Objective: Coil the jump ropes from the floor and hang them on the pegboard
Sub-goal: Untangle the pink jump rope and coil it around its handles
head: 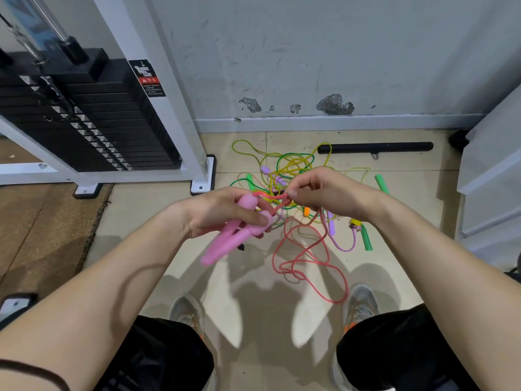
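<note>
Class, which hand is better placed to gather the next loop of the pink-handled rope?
Right hand: it pinches the red cord, while the left hand is full with both pink handles.

Two smooth pink plastic handles point(218, 248) go with one thin red-pink cord point(270, 196). On the tiles lie three green tube-shaped handles point(366, 238), three lilac-to-purple plastic handles point(331, 225) (two of them pale and close together), one short orange handle point(306, 211) and one long black bar point(375, 147). The loose yellow, green and purple cords point(296, 162) overlap too much to count. Two grey shoes point(187, 311) show below.
</note>
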